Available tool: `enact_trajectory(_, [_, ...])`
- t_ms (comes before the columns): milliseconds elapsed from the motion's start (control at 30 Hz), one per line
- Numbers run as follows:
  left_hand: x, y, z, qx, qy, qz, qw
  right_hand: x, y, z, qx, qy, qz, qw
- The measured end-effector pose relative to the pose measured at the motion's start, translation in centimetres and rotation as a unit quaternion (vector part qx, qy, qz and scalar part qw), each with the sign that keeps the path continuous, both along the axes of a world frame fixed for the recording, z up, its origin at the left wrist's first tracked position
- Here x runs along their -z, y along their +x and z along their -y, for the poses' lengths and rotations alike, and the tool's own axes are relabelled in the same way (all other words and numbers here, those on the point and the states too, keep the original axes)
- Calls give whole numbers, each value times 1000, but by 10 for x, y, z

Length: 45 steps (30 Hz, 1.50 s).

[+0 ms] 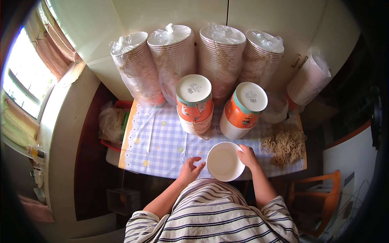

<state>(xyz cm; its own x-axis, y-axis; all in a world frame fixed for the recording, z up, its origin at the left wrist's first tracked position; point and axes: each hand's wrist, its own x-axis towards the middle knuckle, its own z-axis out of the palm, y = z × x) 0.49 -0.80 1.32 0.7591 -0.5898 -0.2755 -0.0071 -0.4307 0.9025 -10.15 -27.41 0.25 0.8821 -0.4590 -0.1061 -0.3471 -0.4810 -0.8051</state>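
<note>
A white paper tub point(221, 165) tilts toward me at the table's near edge, its pale inside facing up. My right hand point(246, 156) is closed on its right rim. Just left of the tub, my left hand point(191, 169) holds nothing, with thumb and fingers apart and curved. Beyond the tub, two short stacks of orange-and-teal printed paper tubs stand upside down, a left stack point(195, 110) and a right stack point(243, 114). Strands of tan string hang at the foot of the left stack. A loose heap of tan string point(285, 145) lies to the right of my right hand.
Tall plastic-wrapped tub stacks line the table's back, one being the bagged stack point(222, 56); another wrapped stack point(310, 79) leans at the right. A checked cloth point(156, 139) covers the table. A red crate point(111, 141) is at the left, a wooden chair point(334, 194) at the lower right.
</note>
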Motion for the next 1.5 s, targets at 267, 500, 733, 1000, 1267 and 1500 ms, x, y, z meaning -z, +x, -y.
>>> enact_trajectory(267, [-2, 9, 15, 19, 32, 110, 993, 15, 9, 2, 28, 192, 103, 976])
enact_trajectory(500, [17, 5, 7, -13, -6, 81, 997, 27, -49, 88, 163, 45, 40, 985])
enact_trajectory(733, [-4, 4, 26, 6, 0, 117, 993, 52, -84, 117, 161, -108, -122, 973])
enact_trajectory(1000, [24, 8, 10, -34, -61, 53, 996, 62, -85, 109, 133, -163, -185, 960])
enact_trajectory(1267, [57, -11, -9, 146, 67, 23, 987, 123, -67, 20, -180, -13, -276, 944])
enact_trajectory(1500, [84, -14, 1, 236, 129, 95, 958, 137, -70, -29, -84, -28, -186, 979])
